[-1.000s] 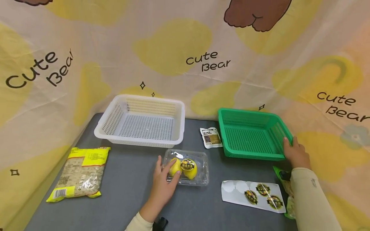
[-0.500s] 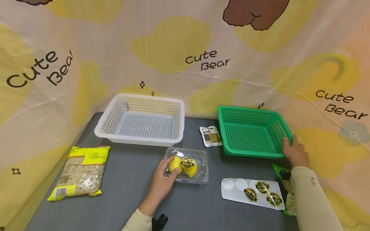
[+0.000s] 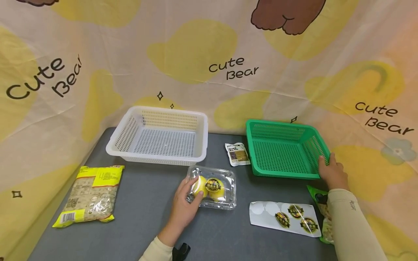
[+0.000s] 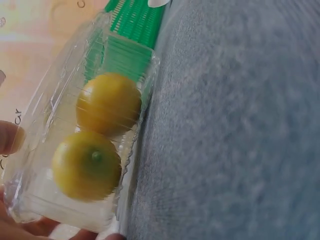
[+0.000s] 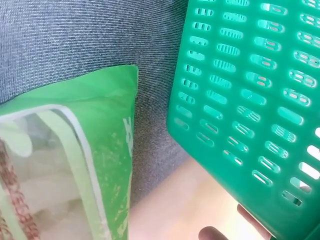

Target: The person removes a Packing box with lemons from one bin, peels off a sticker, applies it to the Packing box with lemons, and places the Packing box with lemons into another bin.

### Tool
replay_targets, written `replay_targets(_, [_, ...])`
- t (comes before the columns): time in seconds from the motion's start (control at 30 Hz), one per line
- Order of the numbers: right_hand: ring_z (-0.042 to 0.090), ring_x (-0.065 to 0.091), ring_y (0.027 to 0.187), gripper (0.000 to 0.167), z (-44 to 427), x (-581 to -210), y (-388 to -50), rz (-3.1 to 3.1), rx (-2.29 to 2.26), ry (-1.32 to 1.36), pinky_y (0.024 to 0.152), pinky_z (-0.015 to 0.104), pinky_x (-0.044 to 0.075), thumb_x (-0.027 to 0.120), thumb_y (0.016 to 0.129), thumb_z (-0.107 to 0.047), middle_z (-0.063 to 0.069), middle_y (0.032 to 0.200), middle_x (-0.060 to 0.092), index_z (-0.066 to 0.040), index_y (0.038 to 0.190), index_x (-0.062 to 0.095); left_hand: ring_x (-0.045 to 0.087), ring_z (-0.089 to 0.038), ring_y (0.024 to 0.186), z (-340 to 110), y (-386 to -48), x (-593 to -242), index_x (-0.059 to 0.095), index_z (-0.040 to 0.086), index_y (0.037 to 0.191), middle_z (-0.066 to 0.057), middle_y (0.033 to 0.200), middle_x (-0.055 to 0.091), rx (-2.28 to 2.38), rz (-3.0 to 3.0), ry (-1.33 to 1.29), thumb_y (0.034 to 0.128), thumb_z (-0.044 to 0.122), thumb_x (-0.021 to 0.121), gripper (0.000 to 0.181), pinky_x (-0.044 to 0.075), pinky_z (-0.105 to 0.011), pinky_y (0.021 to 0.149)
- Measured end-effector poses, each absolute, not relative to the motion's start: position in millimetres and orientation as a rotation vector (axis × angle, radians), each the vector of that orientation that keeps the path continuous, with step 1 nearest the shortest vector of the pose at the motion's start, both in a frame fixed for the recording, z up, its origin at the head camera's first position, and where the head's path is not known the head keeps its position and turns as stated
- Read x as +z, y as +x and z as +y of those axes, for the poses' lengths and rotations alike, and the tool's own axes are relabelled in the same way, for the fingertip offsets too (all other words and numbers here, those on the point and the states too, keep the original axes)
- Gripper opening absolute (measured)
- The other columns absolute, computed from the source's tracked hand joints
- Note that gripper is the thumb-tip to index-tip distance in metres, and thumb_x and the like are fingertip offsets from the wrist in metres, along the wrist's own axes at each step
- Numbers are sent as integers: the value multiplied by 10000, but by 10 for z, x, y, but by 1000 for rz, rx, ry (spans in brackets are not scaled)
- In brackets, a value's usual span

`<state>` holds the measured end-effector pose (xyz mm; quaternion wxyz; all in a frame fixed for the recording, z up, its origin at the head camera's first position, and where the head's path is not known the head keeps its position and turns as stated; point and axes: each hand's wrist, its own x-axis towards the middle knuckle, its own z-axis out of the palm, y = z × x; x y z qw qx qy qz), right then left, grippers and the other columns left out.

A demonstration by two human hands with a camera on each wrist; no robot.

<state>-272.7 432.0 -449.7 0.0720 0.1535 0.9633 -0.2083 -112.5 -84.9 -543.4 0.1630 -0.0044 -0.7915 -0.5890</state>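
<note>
In the head view my left hand (image 3: 184,204) grips the left end of a clear plastic fruit box (image 3: 228,185). Two lemons (image 3: 199,188) lie inside, and a round black-and-gold label (image 3: 213,185) is on the lid. From the left wrist, fingertips (image 4: 10,137) show against the clear fruit box (image 4: 37,190), whose lemons (image 4: 109,104) are seen through its side. On the far right, my right hand (image 3: 334,174) holds the right rim of a green plastic basket (image 3: 284,175). The right wrist view shows the green basket (image 5: 220,150) close up, with fingertips (image 5: 212,234) below it.
A white basket (image 3: 156,159) stands at the back left. A yellow bag (image 3: 89,195) lies on the left, a small white packet (image 3: 237,154) beside the green basket. In front lie a sticker sheet (image 3: 261,219) and a green bag (image 5: 107,150), partly hidden by the right sleeve.
My left hand has shifted from spread fingers over the lemons to a grip on the fruit box's left end. The box now looks slightly tilted. The right hand stays on the green basket.
</note>
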Motion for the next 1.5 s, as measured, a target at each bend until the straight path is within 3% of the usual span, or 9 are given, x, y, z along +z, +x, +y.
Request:
replay_targets(0.27, [809,114,1333,903,4316,-4461,-2751,2861,-631,458,1088,820,170,75,1060,-660,531,1558,-20,2,1597,-220,454,-419,1447,-804,-1094,-5421,756,175,1316,-164,1575,514,-1612,-2131,-97,901,124,814,421,382,-669,1085])
replay_targets(0.53, [815,85,1331,925,4344,-4462,-2778,2849,-633,420,1082,827,163,89,1057,-678,526,1564,-46,8,1594,-223,500,-410,1419,-824,-1126,-5461,782,143,1203,-151,1502,587,-1705,-2065,11,873,67,844,344,364,-630,1137])
replay_targets(0.8, [818,72,1337,921,4407,-4463,-2799,2875,-618,421,1081,833,145,78,1058,-667,535,1557,-38,20,1604,-203,442,-363,1484,-732,-1134,-5410,742,84,1248,-150,1503,584,-1917,-1998,77,954,82,780,296,335,-582,1186])
replay_targets(1.07, [812,130,1333,912,4399,-4565,-2824,2896,-597,440,1089,821,169,80,1057,-653,547,1541,20,24,1611,-180,453,-385,1471,-578,-1158,-5327,752,102,1235,-151,1495,590,-1908,-1975,23,934,51,780,306,320,-596,1189])
replay_targets(1.3, [808,131,1334,915,4400,-4534,-2789,2892,-599,462,1087,823,166,84,1059,-648,545,1544,16,33,1609,-182,447,-345,1481,-313,-1406,-5061,757,128,1252,-129,1496,590,-1917,-1974,-93,939,101,789,316,333,-576,1189])
replay_targets(1.5, [787,121,1360,918,4362,-4542,-2843,2900,-615,450,1098,819,150,103,1067,-654,536,1555,17,24,1623,-167,445,-312,1486,11,-1868,-4710,742,77,1270,-119,1443,624,-1919,-1948,-199,951,138,770,326,355,-520,1195])
